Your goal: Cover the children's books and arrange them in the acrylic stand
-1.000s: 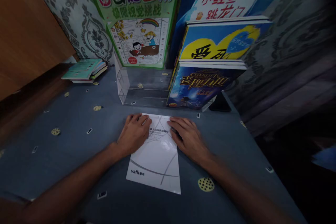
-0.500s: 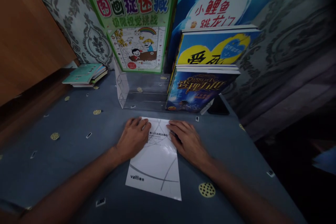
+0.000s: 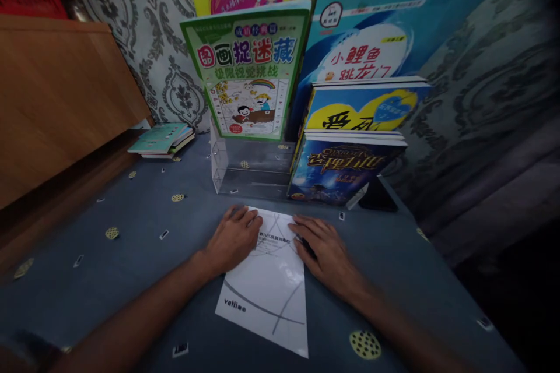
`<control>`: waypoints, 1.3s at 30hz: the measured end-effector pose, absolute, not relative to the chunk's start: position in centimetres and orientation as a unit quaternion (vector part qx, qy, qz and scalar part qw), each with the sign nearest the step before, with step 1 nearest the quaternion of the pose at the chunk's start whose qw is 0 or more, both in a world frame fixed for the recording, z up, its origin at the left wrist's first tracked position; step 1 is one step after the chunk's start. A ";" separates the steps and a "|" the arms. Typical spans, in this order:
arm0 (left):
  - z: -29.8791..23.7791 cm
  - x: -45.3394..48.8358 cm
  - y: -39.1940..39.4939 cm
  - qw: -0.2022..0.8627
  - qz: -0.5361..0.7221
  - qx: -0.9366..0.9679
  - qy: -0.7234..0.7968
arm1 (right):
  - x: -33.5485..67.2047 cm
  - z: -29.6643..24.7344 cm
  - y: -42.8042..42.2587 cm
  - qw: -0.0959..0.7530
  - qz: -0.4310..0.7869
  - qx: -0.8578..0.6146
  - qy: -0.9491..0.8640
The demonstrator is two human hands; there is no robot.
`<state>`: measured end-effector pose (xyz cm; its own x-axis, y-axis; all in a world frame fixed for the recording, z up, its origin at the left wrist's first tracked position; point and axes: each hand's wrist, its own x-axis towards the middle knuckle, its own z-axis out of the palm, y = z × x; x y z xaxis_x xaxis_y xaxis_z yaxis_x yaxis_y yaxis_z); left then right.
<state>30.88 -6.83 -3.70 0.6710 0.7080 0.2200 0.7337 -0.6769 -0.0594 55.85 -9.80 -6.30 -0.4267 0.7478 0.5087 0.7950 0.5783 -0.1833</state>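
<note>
A white printed booklet (image 3: 266, 303) with "vatti" and Chinese lettering on its cover lies flat on the blue-grey tablecloth in front of me. My left hand (image 3: 236, 239) rests on its upper left edge, palm down, with the fingers laid over the paper. On the opposite side, my right hand (image 3: 326, 250) lies with fingers stretched across the upper right corner and the thumb apart, lower down. A dark patch shows between that thumb and the fingers; I cannot make out what it is. Neither hand lifts the booklet.
Behind the booklet stands a clear acrylic rack (image 3: 254, 183) with a green picture book (image 3: 249, 76), a dark blue book (image 3: 341, 169) and several others. A dark flat object (image 3: 378, 195) lies right of it. Stacked books (image 3: 160, 139) lie back left, beside a wooden cabinet (image 3: 65, 99).
The view has tilted up, so the rack and booklet appear lower and more book covers show at the top. Both hands keep their places on the booklet.
</note>
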 end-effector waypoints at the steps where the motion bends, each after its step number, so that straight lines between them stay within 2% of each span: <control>1: -3.6 30.8 -6.8 0.069 -0.087 -0.912 -0.395 | 55.8 -6.3 -9.8 0.279 -0.044 -0.455 -0.844; 8: -2.7 30.8 -6.8 0.052 -0.083 -0.909 -0.405 | 55.7 -6.1 -9.7 0.283 -0.038 -0.446 -0.848; 14: -2.6 31.0 -6.8 0.049 -0.080 -0.907 -0.410 | 55.9 -6.1 -9.7 0.292 0.026 -0.469 -0.833; 18: -2.6 31.0 -6.8 0.042 -0.087 -0.908 -0.408 | 56.1 -5.6 -9.6 0.323 0.081 -0.501 -0.799; 25: -2.7 31.5 -6.8 0.048 -0.090 -0.909 -0.403 | 56.3 -5.5 -9.6 0.349 0.098 -0.531 -0.766; 39: -2.5 36.2 -6.0 0.009 -0.061 -0.947 -0.314 | 56.6 -6.1 -9.3 0.394 0.160 -0.530 -0.734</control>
<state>36.18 -6.00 -2.52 0.7950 0.5945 0.1205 0.5967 -0.8022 0.0210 56.65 -9.29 -6.09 -0.1282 0.9042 0.4073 0.6517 0.3864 -0.6527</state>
